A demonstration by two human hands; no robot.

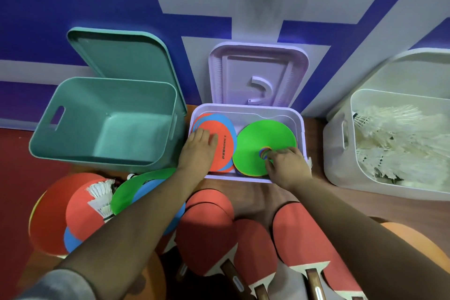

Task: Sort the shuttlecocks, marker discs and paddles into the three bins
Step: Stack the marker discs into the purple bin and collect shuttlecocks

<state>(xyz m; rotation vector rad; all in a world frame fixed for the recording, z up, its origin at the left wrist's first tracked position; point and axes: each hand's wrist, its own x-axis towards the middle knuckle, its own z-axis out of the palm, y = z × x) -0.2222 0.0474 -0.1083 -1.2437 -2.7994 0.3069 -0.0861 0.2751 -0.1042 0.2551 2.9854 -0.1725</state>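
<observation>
Status from my end: both hands are in the lilac bin (246,107), the middle of the three.

Left hand (199,147): fingers straight, lying flat on the top orange disc (220,151) of a fanned stack at the bin's left side. It presses and grips nothing.

Right hand (285,165): fingers bent, tips at the centre hole of the green disc (258,143) on the right-hand stack. I can't tell whether they pinch the hole's edge or just push.

Teal bin (117,79) on the left looks empty. White bin (341,178) on the right holds shuttlecocks (394,143).

Still unsorted on the floor near me:
- loose discs (131,192) in a heap at left
- stray shuttlecocks (101,198) lying on that heap
- paddles (207,226), red faces up, handles toward me

Handling, my read:
- Discs: thin, light, floppy, probably slick against each other, so the stacks will slide. I'd take them at the rim or hook the centre hole, and carry several at once.
- Shuttlecocks: near weightless, and the feathers will crush. Hold them by the cork end only.
- Paddles: stiff and the heaviest of the lot. Grab the wooden handle and keep off the rubber. I assume they go in the teal bin, since it's the only one with nothing in it.
</observation>
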